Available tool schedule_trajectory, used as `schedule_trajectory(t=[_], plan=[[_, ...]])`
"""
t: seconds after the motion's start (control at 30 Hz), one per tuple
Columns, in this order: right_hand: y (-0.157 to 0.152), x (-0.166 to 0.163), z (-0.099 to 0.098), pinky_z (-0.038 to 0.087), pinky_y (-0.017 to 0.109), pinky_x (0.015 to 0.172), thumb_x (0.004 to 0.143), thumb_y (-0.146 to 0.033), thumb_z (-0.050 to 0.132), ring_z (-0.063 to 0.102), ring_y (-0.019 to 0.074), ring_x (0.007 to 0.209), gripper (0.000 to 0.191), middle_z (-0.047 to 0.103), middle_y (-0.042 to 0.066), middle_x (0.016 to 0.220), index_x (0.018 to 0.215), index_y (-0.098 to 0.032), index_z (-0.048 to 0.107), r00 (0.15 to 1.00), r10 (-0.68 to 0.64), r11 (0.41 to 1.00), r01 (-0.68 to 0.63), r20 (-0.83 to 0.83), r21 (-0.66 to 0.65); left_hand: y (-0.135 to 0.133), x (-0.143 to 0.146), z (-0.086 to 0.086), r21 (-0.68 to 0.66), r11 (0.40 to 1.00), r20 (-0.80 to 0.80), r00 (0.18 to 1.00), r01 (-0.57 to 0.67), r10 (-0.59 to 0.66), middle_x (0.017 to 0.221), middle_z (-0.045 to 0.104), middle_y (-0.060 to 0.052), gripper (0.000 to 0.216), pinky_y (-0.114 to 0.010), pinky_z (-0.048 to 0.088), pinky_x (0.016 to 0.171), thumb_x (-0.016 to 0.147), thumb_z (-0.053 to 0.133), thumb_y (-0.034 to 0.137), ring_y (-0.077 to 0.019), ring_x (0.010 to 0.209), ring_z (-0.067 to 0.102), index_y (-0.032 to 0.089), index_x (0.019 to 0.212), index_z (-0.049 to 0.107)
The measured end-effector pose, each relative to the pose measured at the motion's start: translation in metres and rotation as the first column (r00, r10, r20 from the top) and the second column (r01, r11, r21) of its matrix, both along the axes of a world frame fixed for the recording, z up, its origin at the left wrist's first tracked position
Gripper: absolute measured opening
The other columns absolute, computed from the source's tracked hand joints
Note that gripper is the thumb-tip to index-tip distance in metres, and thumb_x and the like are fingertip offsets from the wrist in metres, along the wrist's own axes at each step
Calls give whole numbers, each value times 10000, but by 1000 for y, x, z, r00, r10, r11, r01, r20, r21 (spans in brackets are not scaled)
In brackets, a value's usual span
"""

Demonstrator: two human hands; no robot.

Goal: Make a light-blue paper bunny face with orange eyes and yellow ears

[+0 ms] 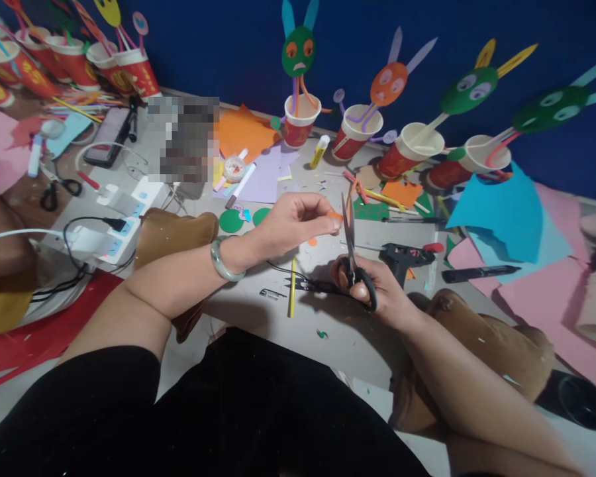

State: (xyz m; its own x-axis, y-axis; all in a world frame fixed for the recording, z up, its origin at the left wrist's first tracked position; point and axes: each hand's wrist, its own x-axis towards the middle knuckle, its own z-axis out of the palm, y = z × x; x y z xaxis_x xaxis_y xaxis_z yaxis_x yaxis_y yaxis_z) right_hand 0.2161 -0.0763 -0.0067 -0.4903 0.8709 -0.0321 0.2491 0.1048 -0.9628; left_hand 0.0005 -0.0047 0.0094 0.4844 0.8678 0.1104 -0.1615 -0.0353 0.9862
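Observation:
Between the thumb and fingertips of my left hand (298, 222) is a small piece of orange paper (334, 216). My right hand (377, 285) grips black-handled scissors (348, 232), fingers through the loops. The blades point up, slightly parted, close beside the orange paper; whether they touch it I cannot tell. Below my hands lie a yellow stick (292, 288), a second pair of dark scissors (298, 285) partly hidden, and a small orange paper disc (312, 242). Green paper circles (231, 220) rest left of my left wrist.
Red paper cups (300, 129) with paper creature heads line the blue wall. A glue gun (402, 255) and blue paper (501, 218) lie right. At left are a power strip (134, 212), a phone (108, 136), scissors (59, 189) and another person's arm (2, 232).

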Motion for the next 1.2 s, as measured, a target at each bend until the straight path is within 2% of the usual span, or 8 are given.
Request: schedule_trajectory(t=[0.83, 1.2], plan=[[-2, -4, -1, 347, 317, 620, 751, -935, 603, 459, 172, 683, 731, 527, 16, 645, 644, -218, 506, 998, -49, 998, 50, 45, -32, -2, 2, -1, -37, 999, -3, 1000, 27, -27, 757, 707, -11, 264, -241, 488, 652, 793, 831, 371, -87, 705, 606, 165, 742, 673], [-2, -4, 1, 364, 322, 610, 768, -924, 601, 470, 174, 676, 720, 518, 16, 639, 647, -219, 512, 997, -56, 998, 57, 57, -17, -2, 1, 0, -29, 999, -14, 1000, 14, -14, 739, 702, -5, 241, -230, 482, 628, 796, 815, 345, -79, 682, 596, 172, 724, 664]])
